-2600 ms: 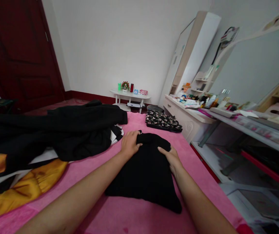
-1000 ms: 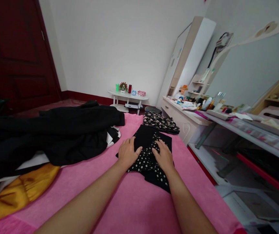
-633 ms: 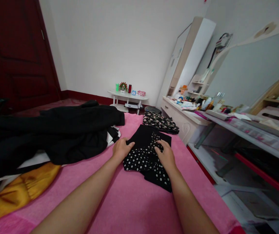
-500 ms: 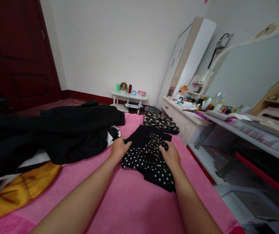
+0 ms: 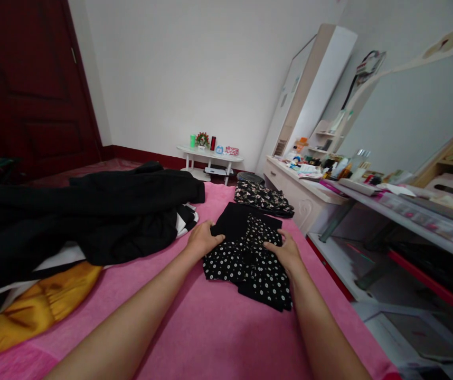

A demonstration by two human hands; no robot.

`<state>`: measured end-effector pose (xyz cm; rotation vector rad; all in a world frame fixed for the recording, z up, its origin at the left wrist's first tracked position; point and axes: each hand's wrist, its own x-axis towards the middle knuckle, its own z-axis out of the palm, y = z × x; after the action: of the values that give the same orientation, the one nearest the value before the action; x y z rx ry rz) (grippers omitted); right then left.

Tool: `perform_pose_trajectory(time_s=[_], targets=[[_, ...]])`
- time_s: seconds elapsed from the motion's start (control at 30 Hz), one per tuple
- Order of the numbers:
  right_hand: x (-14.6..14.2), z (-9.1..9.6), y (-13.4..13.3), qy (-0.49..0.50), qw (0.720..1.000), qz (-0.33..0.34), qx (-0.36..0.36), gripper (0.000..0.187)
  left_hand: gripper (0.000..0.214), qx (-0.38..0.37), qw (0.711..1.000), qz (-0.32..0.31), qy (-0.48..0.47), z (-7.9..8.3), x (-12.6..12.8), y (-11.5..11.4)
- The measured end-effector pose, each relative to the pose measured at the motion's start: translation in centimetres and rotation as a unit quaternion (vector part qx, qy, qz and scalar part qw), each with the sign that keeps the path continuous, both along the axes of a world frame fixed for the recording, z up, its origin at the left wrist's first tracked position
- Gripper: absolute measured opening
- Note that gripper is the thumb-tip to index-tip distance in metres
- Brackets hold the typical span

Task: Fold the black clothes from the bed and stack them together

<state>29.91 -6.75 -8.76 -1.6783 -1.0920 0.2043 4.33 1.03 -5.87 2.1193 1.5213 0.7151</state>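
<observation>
A folded black garment with white dots (image 5: 246,264) lies on the pink bedspread (image 5: 210,327), its lower edge uneven. My left hand (image 5: 203,240) grips its left side, thumb on top and the other fingers mostly hidden at the edge. On the opposite side, my right hand (image 5: 288,252) holds the right edge the same way, thumb over the dotted cloth. Just beyond the garment sits a folded black floral garment (image 5: 262,196), which neither hand touches.
To the left is a heap of black clothes (image 5: 123,211) with a mustard-yellow garment (image 5: 60,290) beneath. A cluttered dressing table (image 5: 301,187) and a grey desk (image 5: 416,211) line the right side. A small white table (image 5: 210,153) stands by the far wall.
Both hands and the dotted garment have shifted slightly to the right in view. My left thumb reaches a little further over the cloth. The view itself has also shifted slightly.
</observation>
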Motion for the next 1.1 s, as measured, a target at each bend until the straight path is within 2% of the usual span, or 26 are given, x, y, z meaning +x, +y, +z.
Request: perform_pose_trajectory(time_s=[0.1,0.17,0.2,0.27,0.33,0.4,0.5,0.6,0.67,0.8,0.97,1.03,1.1], targets=[[-1.5,2.4,-0.5,-0.074,0.995,-0.042,-0.056,0.049,0.027,0.081,0.995,-0.049,-0.031,1.1,1.6,-2.7],[-2.5,4.0,-0.8,-0.127,0.985,-0.052,-0.101,0.039,0.021,0.099,0.989,-0.097,-0.051,1.5,2.9,-5.3],[-2.9,4.6,-1.0,-0.142,0.983,-0.039,-0.112,0.034,0.02,0.097,0.986,-0.12,-0.061,1.6,3.6,-6.7],[-3.6,5.6,-1.2,-0.149,0.981,0.034,-0.119,0.03,0.022,0.087,0.977,-0.175,-0.084,1.6,4.6,-9.6],[-4.2,6.3,-1.5,-0.146,0.97,0.136,-0.142,0.04,0.035,0.084,0.96,-0.242,-0.114,1.5,5.2,-12.0],[-5.0,7.0,-1.9,-0.167,0.944,0.214,-0.187,0.057,0.054,0.088,0.938,-0.304,-0.14,1.2,5.4,-13.9],[-6.6,7.9,-2.8,-0.247,0.898,0.273,-0.242,0.082,0.07,0.088,0.914,-0.37,-0.142,0.7,5.3,-15.4],[-8.0,8.1,-3.3,-0.328,0.864,0.271,-0.269,0.106,0.073,0.083,0.896,-0.416,-0.131,0.1,5.1,-15.9],[-8.5,7.8,-3.2,-0.365,0.855,0.25,-0.27,0.109,0.076,0.086,0.889,-0.431,-0.126,-0.1,5.0,-15.8],[-8.3,7.1,-2.7,-0.378,0.866,0.222,-0.242,0.093,0.072,0.091,0.886,-0.446,-0.095,0.6,4.7,-14.9],[-7.1,6.5,-2.0,-0.33,0.896,0.217,-0.202,0.074,0.042,0.055,0.856,-0.515,-0.002,3.4,4.0,-12.5],[-6.7,6.2,-1.8,-0.313,0.9,0.225,-0.205,0.059,0.027,0.042,0.849,-0.527,-0.013,4.9,3.4,-11.3],[-6.4,6.0,-1.7,-0.304,0.902,0.239,-0.193,0.046,0.023,0.064,0.864,-0.496,-0.066,6.1,2.8,-10.1]])
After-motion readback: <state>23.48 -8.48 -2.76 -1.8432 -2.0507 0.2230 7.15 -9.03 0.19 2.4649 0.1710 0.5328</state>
